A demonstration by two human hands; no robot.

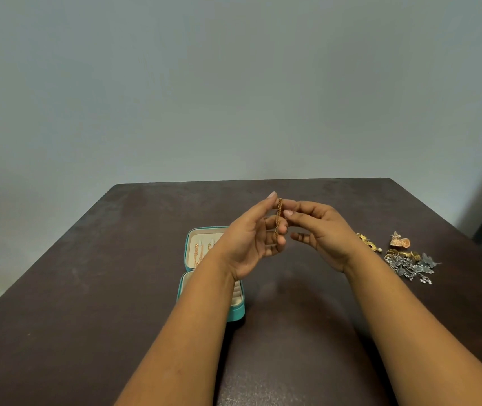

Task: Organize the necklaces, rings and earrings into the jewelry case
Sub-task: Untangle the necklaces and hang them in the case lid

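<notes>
Both hands are raised above the middle of the table. A thin gold chain necklace point(278, 215) hangs between them. My left hand point(251, 238) and my right hand point(319, 230) both pinch it with their fingertips near its top. The teal jewelry case point(187, 253) lies open behind and under my left wrist. Its cream lid panel holds gold chains point(199, 254); the lower half is mostly hidden by my forearm. A pile of loose jewelry sits at the right: gold earrings point(368, 243), rose-gold pieces point(399, 241), gold rings point(403, 254) and silver leaf pieces point(412, 268).
The dark brown table point(116, 288) ends at a far edge against a pale wall. A dark object stands off the table's right side at the frame edge.
</notes>
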